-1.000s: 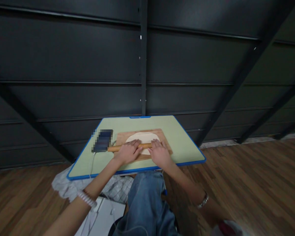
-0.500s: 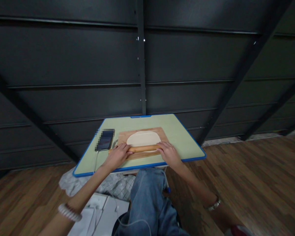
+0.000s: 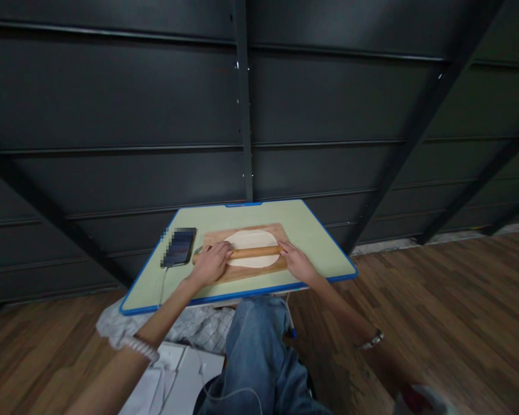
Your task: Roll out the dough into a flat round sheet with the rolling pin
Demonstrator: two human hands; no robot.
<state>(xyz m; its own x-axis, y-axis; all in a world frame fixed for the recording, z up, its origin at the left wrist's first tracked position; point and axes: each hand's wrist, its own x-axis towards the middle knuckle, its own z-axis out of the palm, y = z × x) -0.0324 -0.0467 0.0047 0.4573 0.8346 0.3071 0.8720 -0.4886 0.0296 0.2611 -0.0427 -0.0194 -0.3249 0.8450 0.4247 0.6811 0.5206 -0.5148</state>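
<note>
A wooden rolling pin [image 3: 255, 252] lies across a pale, flattened oval of dough [image 3: 253, 237]. Under the dough is a wooden board [image 3: 219, 236], slightly turned on the table. My left hand [image 3: 213, 262] is closed over the pin's left part, and the pin's left end shows just past it. At the other end, my right hand [image 3: 297, 262] grips the pin with fingers bent over its tip. Dough shows both beyond and on the near side of the pin.
The small table [image 3: 324, 256] has a blue rim. A phone [image 3: 179, 246] with a white cable lies on its left side. My knee [image 3: 257, 328] is close under the front edge. A dark panelled wall [image 3: 177, 98] stands behind; wooden floor [image 3: 436, 300] spreads to the right.
The rolling pin and both hands have moved away from me over the dough, so more dough shows on the near side. The whole view has shifted slightly.
</note>
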